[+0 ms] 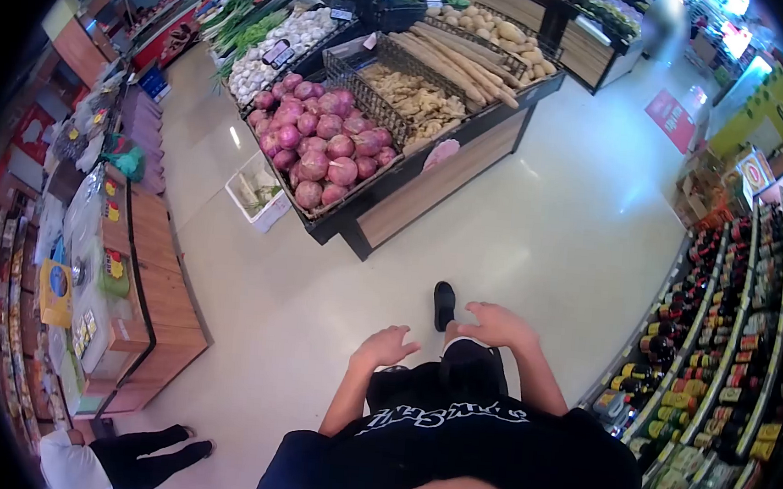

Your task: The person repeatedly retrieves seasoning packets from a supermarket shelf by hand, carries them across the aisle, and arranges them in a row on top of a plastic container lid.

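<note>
Both of my hands are held out in front of my body over the floor, touching nothing. My left hand (389,346) is at the lower middle, its fingers apart and empty. To the right of it is my right hand (499,326), also empty, with its fingers stretched. A black shoe (444,306) shows on the floor between them. The nearest produce is a pile of red onions (330,139) at the corner of a display stand (443,175), ahead and beyond reach of both hands.
Ginger (414,97), long roots (452,61), potatoes (500,30) and garlic (283,43) share the stand. A white box (258,190) lies beside it. Bottle shelves (732,363) line the right. A wooden counter (159,300) and a person in white (75,466) are left.
</note>
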### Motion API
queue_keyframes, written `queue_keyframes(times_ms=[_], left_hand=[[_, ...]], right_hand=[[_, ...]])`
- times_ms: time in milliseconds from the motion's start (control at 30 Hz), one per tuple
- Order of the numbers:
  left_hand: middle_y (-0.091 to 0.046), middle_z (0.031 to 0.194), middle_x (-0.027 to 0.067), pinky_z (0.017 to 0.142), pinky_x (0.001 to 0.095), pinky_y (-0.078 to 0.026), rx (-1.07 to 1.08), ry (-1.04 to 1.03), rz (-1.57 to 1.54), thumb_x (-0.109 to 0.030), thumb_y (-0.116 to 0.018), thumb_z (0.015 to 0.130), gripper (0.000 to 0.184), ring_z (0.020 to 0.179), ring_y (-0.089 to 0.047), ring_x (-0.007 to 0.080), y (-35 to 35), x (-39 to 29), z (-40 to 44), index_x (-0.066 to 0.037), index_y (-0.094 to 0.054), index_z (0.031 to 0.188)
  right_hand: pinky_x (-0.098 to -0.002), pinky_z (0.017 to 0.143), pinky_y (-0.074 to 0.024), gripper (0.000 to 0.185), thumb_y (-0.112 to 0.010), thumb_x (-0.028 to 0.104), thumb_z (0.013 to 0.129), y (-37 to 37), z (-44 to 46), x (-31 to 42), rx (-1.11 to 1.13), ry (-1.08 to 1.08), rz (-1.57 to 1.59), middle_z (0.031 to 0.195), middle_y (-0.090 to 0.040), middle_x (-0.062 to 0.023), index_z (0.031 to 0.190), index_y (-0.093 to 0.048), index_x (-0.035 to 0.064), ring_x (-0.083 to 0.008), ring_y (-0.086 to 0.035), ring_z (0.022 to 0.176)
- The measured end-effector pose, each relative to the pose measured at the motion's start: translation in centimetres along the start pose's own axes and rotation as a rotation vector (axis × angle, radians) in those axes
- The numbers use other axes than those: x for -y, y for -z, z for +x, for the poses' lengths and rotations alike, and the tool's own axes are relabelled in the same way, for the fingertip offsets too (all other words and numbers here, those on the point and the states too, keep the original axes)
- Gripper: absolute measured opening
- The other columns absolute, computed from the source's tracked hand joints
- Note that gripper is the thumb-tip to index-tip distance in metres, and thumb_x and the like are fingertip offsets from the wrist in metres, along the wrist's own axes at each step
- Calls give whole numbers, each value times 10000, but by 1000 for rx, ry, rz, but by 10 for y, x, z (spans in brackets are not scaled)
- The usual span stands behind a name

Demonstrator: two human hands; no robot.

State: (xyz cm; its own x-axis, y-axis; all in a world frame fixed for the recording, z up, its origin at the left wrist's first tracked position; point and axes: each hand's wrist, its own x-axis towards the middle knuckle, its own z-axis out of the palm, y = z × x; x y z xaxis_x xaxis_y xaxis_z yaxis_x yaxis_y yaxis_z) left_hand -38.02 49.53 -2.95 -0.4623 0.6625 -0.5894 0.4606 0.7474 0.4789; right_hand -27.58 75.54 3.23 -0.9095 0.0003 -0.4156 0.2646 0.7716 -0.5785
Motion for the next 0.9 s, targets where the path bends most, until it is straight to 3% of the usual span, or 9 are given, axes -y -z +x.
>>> queue_keyframes(times_ms=[167,267,333,467,533,667,900], left_hand=[[-536,1322,241,1013,438,-434,-58,320,83,-514,-527,903,672,1212,-534,361,69,-16,40,-2,-495,1337],[-587,1228,234,951,475,-463,-218,244,16,-487,-527,905,601,1125,-577,383,95,-18,78,10,-545,1241],[-577,1250,235,963,462,-463,-178,228,82,-483,-535,903,610,1148,-567,372,115,-32,110,3,-532,1270],[-581,1244,229,968,453,-459,-102,177,144,-459,-551,901,596,1148,-564,370,155,-74,159,2,-521,1278],[-586,1235,225,966,456,-456,-164,104,95,-447,-553,905,583,1141,-567,368,167,-89,178,1,-520,1276],[-593,1220,215,960,467,-453,-245,66,28,-436,-546,913,564,1138,-569,357,167,-102,200,-1,-525,1270],[-596,1213,204,948,473,-454,-12,235,125,-434,-551,911,547,1131,-571,362,159,-98,199,-11,-534,1256]], right_hand=[[-455,908,-481,454,-608,368,862,41,78,-10,155,31,-208,1106,-630,-232,1106,-577,-13,-379,-601,1055],[-449,913,-474,502,-630,388,859,79,121,-18,193,198,-153,1131,-617,-239,1160,-564,-9,-395,-586,1071],[-450,909,-475,499,-630,385,860,99,147,-28,188,260,-77,1124,-618,-238,1156,-558,-10,-395,-586,1068],[-460,894,-483,495,-631,383,862,142,176,-49,84,124,-146,1108,-621,-239,1158,-554,-7,-401,-592,1051],[-466,888,-487,492,-632,384,864,148,189,-74,72,114,-106,1100,-623,-240,1153,-556,-6,-402,-597,1042],[-465,892,-489,498,-636,392,865,157,211,-103,202,57,-221,1101,-624,-242,1147,-556,-10,-403,-600,1042],[-471,880,-489,471,-630,377,867,173,227,-109,175,158,-120,1087,-626,-244,1122,-562,-13,-410,-602,1024]])
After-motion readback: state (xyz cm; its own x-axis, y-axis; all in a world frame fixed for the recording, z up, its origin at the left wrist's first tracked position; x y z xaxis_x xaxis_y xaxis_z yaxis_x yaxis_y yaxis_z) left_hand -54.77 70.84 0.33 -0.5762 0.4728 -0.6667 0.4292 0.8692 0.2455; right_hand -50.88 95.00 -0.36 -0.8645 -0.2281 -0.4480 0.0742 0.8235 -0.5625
